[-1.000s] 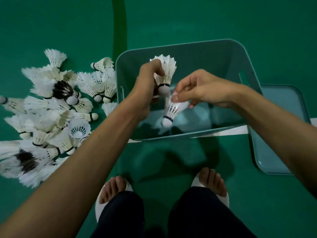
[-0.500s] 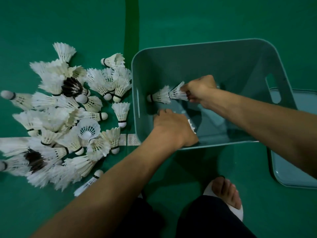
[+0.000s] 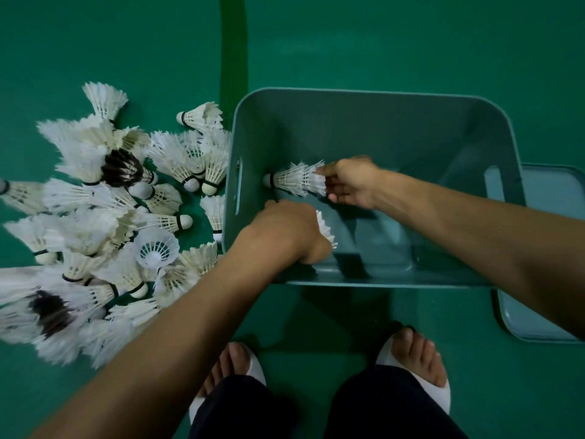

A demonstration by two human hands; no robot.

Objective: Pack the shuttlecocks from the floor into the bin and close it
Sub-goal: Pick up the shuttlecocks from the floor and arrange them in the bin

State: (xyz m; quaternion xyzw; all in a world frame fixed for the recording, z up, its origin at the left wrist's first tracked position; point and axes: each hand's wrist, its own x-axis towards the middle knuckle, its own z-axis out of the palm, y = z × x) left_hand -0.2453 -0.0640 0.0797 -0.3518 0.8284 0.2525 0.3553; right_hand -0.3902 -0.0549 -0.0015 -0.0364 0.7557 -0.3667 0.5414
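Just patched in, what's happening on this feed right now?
A person is crouched over a teal bin, loading shuttlecocks. The right hand holds one shuttlecock by its feathers, cork toward the bin's left wall. The left hand is low inside the bin, closed around another shuttlecock with only feather tips showing. A big pile of shuttlecocks lies on the floor to the left. The lid lies on the floor to the right, so the bin is open.

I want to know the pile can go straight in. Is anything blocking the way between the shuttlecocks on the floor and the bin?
Nothing visible does. The shuttlecocks on the floor lie right beside the bin, whose top is open; its lid lies on the far side. Both the left hand and right hand are inside, each holding a shuttlecock.
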